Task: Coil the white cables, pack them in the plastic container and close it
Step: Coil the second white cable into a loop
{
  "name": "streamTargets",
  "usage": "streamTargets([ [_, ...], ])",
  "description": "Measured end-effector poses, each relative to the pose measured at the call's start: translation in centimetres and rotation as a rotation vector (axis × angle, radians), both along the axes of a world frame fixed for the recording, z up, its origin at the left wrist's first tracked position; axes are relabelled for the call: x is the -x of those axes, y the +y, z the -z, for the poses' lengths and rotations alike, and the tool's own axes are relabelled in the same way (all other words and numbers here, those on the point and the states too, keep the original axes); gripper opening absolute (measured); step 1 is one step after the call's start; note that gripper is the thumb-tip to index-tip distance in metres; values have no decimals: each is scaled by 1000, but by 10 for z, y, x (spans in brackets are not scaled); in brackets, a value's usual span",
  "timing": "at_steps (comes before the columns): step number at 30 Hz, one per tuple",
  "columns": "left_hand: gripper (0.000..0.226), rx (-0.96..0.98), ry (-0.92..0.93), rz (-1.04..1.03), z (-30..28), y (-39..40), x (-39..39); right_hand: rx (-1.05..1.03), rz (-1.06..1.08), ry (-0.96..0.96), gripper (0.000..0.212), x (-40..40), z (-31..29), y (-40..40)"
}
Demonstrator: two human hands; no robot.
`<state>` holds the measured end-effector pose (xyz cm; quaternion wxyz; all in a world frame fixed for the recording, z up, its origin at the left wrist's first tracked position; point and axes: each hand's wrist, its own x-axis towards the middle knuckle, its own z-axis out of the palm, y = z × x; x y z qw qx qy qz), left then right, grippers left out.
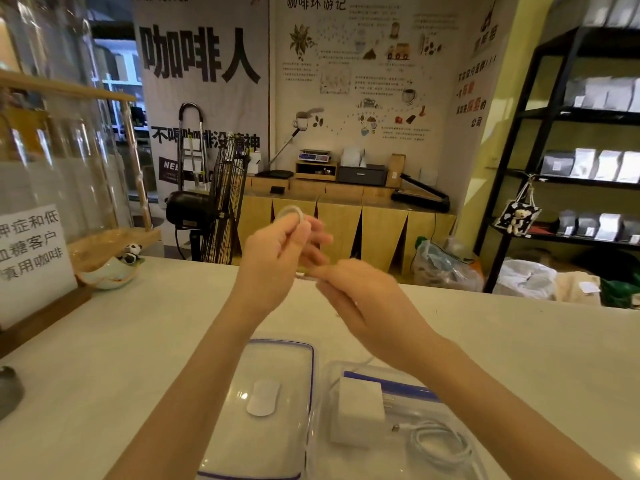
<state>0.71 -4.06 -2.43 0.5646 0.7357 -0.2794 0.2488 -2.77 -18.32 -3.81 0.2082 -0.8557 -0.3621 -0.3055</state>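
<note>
My left hand (pixel 277 251) is raised above the counter and pinches a small coil of white cable (pixel 290 212) at its fingertips. My right hand (pixel 360 292) is just to the right and blurred by motion, with its fingers close to the loose end of that cable. Below, the clear plastic container (pixel 446 389) with a blue rim stands open on the white counter. It holds a white power adapter (pixel 358 412) and a coiled white cable (pixel 438 443). The clear lid (pixel 277 362), also blue-edged, lies flat to the container's left.
A white oval sticker (pixel 263 398) shows on or under the lid. At the counter's left stand a printed sign (pixel 33 251) on a wooden base, a small bowl with a panda figure (pixel 110 268) and large glass vessels (pixel 55 116). A dark object (pixel 8 389) sits at the left edge.
</note>
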Motion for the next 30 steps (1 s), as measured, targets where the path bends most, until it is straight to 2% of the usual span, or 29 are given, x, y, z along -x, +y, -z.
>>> streamTargets([
  [2,22,-167,63,-9,6,-1,4,27,14,-89,30,-7,-7,-5],
  [3,24,-190,133,16,8,-2,6,57,21,-126,30,-10,-10,-8],
  [8,39,-114,574,174,9,2,7,60,23,-190,31,-20,-9,-22],
  [10,46,-92,694,328,7,6,10,7,33,-180,32,-25,-6,-26],
  [13,50,103,776,644,4,12,14,-192,-4,-85,29,-34,-3,-27],
  [17,31,417,682,901,-2,17,11,-531,-87,335,24,-34,4,-17],
  [20,32,588,567,947,-3,19,9,-536,-171,651,25,-28,14,-1],
  [22,33,692,521,914,-2,20,7,-449,-207,764,23,-23,20,10],
  [24,31,752,484,857,-1,22,3,-307,-195,795,25,-20,26,18],
  [27,30,789,442,735,4,25,-5,-82,-155,738,26,-13,30,27],
  [30,27,621,374,462,18,23,-14,68,-123,616,23,-9,24,31],
])
